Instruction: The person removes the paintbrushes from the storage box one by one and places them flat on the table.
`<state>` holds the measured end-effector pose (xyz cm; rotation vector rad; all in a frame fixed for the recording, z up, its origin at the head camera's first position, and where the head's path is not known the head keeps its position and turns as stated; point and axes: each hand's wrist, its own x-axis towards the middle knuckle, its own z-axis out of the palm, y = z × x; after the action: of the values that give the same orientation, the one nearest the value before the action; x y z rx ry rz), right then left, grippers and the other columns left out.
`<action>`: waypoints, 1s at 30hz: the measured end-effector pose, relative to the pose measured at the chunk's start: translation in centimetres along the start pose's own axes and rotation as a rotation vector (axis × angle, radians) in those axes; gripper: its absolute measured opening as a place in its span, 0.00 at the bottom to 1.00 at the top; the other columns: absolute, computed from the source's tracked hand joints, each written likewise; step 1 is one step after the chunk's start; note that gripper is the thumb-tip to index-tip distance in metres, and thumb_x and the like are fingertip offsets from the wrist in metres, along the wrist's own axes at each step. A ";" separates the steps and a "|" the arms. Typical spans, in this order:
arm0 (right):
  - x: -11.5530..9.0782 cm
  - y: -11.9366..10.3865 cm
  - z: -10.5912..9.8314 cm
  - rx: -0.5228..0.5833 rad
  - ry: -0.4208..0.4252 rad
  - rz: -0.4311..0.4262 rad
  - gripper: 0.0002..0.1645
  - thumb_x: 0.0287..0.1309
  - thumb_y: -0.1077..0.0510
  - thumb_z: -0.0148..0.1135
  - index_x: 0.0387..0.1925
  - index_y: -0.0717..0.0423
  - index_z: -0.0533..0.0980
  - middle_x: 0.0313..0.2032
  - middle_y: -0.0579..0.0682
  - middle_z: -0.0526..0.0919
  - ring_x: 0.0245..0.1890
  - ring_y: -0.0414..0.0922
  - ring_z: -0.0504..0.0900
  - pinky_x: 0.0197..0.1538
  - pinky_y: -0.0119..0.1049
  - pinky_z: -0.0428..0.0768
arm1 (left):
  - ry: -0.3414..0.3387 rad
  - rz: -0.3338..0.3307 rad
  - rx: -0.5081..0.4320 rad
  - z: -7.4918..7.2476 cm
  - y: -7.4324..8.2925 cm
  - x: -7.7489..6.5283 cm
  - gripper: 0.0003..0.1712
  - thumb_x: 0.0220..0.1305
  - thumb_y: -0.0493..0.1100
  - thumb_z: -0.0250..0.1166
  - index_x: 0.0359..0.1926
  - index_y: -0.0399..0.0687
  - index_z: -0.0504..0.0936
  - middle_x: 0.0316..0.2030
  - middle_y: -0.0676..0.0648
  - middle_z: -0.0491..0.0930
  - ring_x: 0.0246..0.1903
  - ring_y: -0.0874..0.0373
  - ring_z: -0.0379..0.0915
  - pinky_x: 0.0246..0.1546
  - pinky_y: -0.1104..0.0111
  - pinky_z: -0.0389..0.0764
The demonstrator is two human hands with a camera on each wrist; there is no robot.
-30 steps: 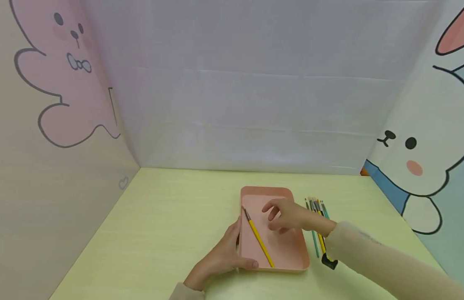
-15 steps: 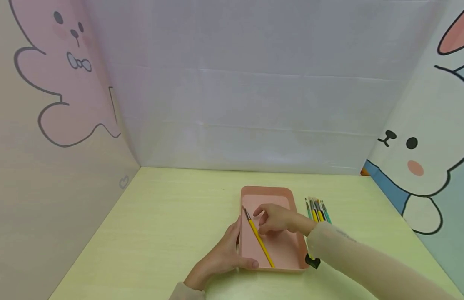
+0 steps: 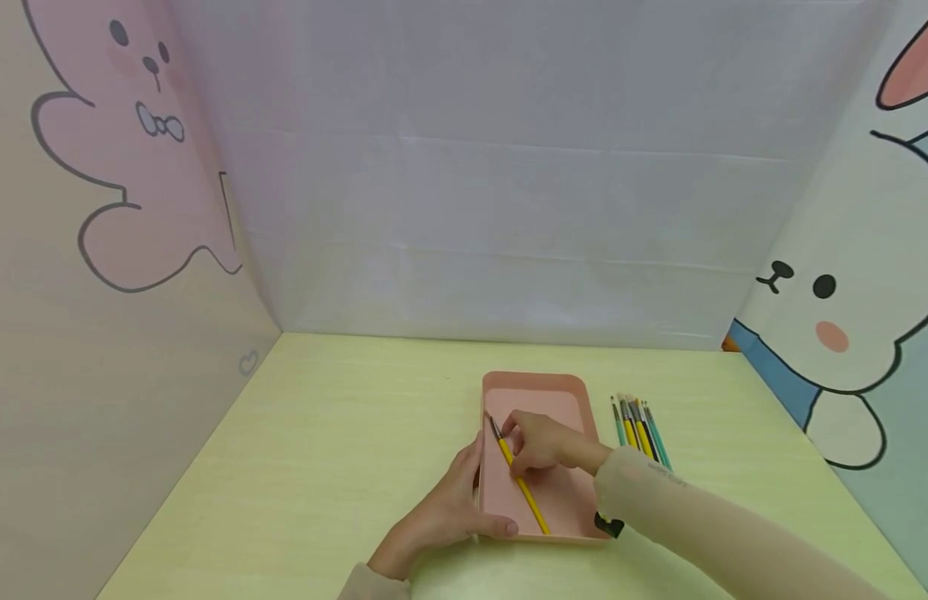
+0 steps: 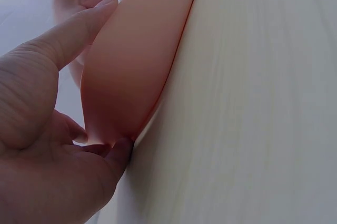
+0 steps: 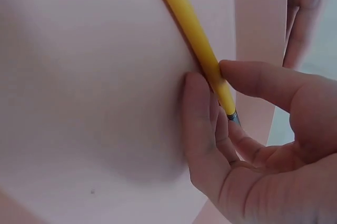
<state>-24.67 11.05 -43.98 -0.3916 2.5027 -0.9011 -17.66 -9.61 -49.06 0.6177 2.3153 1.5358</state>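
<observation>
A yellow-handled paintbrush point(image 3: 535, 507) lies slantwise in the shallow pink tray point(image 3: 535, 381), its bristle end towards the far left corner. My right hand point(image 3: 542, 442) reaches into the tray and pinches the brush by the upper part of its handle. In the right wrist view, the thumb and fingers point(image 5: 197, 108) meet the yellow handle point(image 5: 192, 23) from both sides, just short of the dark ferrule. My left hand point(image 3: 452, 504) grips the tray's near left corner, thumb over the near rim. The left wrist view shows its fingers against the tray's outer wall point(image 4: 137, 50).
Right of the tray, several paintbrushes point(image 3: 635, 421) with yellow and green handles lie in a bundle, partly hidden by my right sleeve point(image 3: 659, 500). A black piece point(image 3: 609, 525) shows at the tray's near right corner. Printed walls border the pale table point(image 3: 344, 433).
My right hand has moved left and slightly down over the tray, and its spread fingers have closed on the yellow paintbrush. My left hand and the tray have stayed in place.
</observation>
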 end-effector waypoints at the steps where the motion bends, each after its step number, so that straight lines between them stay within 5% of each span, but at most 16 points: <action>1: 0.0 -0.1 0.0 0.002 0.001 0.003 0.32 0.50 0.68 0.80 0.56 0.59 0.75 0.32 0.51 0.79 0.26 0.45 0.80 0.33 0.36 0.79 | 0.000 0.002 -0.003 0.0 0.0 0.0 0.80 0.53 0.55 0.85 0.87 0.63 0.32 0.84 0.40 0.45 0.80 0.46 0.49 0.74 0.43 0.60; 8: 0.3 -0.2 0.2 0.068 -0.009 0.041 0.33 0.49 0.71 0.78 0.57 0.60 0.74 0.34 0.54 0.79 0.25 0.48 0.84 0.34 0.39 0.85 | -0.001 0.014 -0.006 0.0 -0.1 0.0 0.80 0.53 0.55 0.85 0.86 0.70 0.30 0.84 0.40 0.45 0.81 0.46 0.46 0.74 0.41 0.58; 16: 0.3 0.9 -0.5 0.227 -0.043 0.078 0.31 0.50 0.72 0.76 0.56 0.58 0.75 0.35 0.55 0.81 0.26 0.48 0.84 0.35 0.41 0.87 | -0.004 0.011 -0.011 0.0 0.1 0.1 0.81 0.53 0.54 0.85 0.87 0.63 0.30 0.84 0.39 0.44 0.80 0.44 0.46 0.73 0.39 0.58; 30: -0.8 1.9 -3.1 0.404 -0.071 -0.011 0.33 0.58 0.71 0.71 0.64 0.62 0.71 0.46 0.60 0.79 0.35 0.51 0.87 0.44 0.49 0.89 | -0.007 0.006 -0.047 -0.1 0.1 0.1 0.80 0.53 0.53 0.86 0.87 0.64 0.32 0.84 0.41 0.44 0.79 0.47 0.49 0.73 0.44 0.61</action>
<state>-25.77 14.43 -42.82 -0.2959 2.1839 -1.3354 -17.75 -9.57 -48.90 0.6182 2.2671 1.5830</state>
